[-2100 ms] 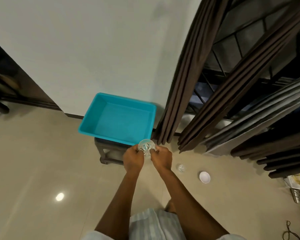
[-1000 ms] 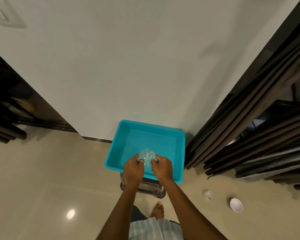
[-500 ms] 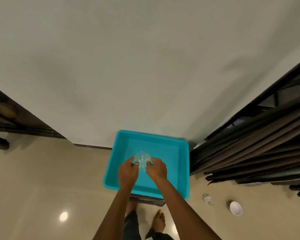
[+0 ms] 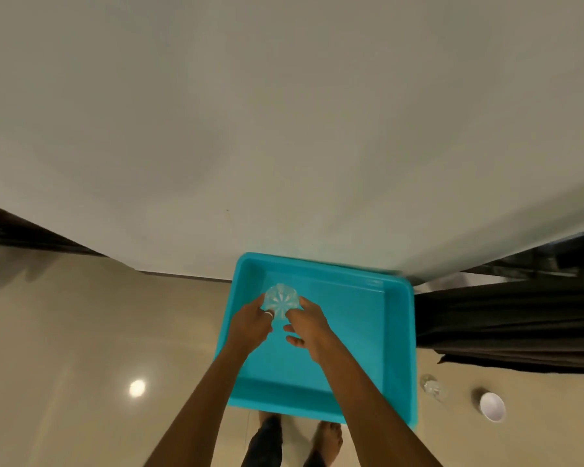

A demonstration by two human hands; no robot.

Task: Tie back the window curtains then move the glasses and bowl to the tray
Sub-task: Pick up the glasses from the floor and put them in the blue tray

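Status, from my end of the feed. Nearest the camera, both forearms reach forward over the teal tray (image 4: 398, 335). The left hand (image 4: 250, 323) has its fingers curled round a patterned glass (image 4: 280, 298). The right hand (image 4: 309, 326) pinches the same glass from the opposite side, its lower fingers spread loose. The glass is inside the tray's walls, toward the far left corner. I cannot tell whether its base touches the tray bottom, so I log this item as being placed, not delivered.

Outstanding items are on the floor (image 4: 81, 348) to the right of the tray: a second glass (image 4: 432, 387) just beside the tray's near right corner, and a white bowl (image 4: 493, 406) a little further right, apart from it. Neither is in the tray.

Beyond them, the dark curtain (image 4: 506, 325) lies bunched against the tray's right side. No tie-back shows in frame, so I cannot confirm that step. Behind everything is a plain wall (image 4: 284, 129).

My judgement is that one of three items is nearly in and two are left.
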